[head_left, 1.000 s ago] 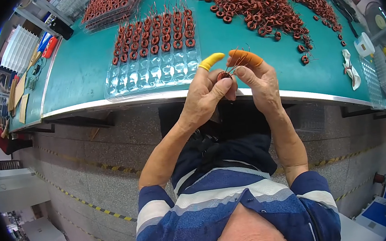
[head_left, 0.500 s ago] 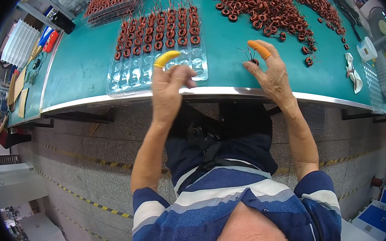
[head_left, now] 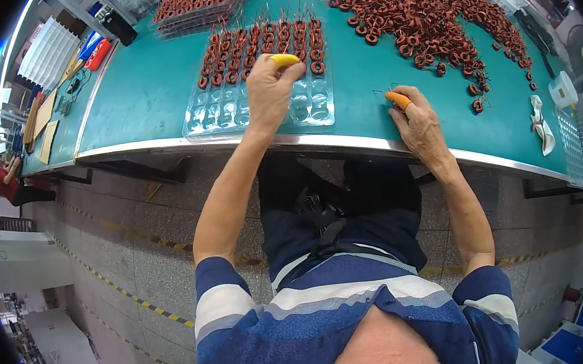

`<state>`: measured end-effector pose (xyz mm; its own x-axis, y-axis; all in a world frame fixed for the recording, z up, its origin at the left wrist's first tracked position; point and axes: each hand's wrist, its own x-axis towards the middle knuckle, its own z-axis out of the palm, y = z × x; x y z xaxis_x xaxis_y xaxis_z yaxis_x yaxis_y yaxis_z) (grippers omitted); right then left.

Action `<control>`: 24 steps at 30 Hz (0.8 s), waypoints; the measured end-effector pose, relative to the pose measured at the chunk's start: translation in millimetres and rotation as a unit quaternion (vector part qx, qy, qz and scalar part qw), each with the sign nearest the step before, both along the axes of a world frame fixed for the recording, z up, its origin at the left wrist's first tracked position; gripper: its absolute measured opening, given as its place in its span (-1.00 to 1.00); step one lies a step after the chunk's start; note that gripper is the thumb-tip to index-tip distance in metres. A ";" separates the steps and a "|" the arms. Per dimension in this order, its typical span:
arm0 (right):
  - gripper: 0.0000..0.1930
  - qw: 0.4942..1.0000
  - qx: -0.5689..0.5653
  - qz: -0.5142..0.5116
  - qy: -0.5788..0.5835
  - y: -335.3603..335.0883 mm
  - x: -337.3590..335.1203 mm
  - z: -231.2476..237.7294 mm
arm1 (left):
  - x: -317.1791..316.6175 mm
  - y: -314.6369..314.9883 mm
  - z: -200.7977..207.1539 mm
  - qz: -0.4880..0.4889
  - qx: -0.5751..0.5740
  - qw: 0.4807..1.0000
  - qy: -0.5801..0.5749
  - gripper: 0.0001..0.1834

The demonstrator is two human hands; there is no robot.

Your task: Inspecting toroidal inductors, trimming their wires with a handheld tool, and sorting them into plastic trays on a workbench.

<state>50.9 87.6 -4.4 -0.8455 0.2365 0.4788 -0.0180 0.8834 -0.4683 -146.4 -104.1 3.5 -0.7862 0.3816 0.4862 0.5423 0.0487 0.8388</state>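
My left hand [head_left: 270,94], with a yellow finger cot on its index finger, reaches over the front row of ring coils on a clear plastic tray [head_left: 219,119]. Its thumb and index finger pinch together beside the copper-coloured ring coils [head_left: 318,68]; whatever lies between the fingertips is hidden. Lower down to the right, my right hand [head_left: 421,124] is closed near the table's front edge, an orange finger cot on its index finger. Thin dark wire leads stick out past its fingertips, from a ring coil mostly covered by the fingers. Empty round pockets show along the tray's near side.
A large heap of ring coils [head_left: 416,19] spreads over the green table [head_left: 137,105] at the back right. Stacked filled trays [head_left: 201,12] stand at the back left. To the right are a white cloth [head_left: 542,126] and a white tub [head_left: 563,90]. Another person [head_left: 9,177] is far left.
My left hand has moved forward and right onto the coil rows, its fingers coming together. My right hand has curled further around the coil. The view has shifted slightly.
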 end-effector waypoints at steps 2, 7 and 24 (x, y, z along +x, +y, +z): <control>-0.77 1.000 0.012 0.000 0.010 0.1 1.0 -1.9 | -2.8 14.7 -3.4 -0.001 -0.028 0.995 0.095 -0.83; -0.78 0.999 -0.020 -0.009 0.049 -2.5 5.7 -4.5 | -0.6 20.3 -8.3 0.011 -0.176 0.971 0.163 -0.86; -0.81 0.967 -0.108 0.001 0.229 -59.1 -3.7 3.5 | 116.3 40.4 -6.8 -0.243 0.106 0.928 -0.261 -0.66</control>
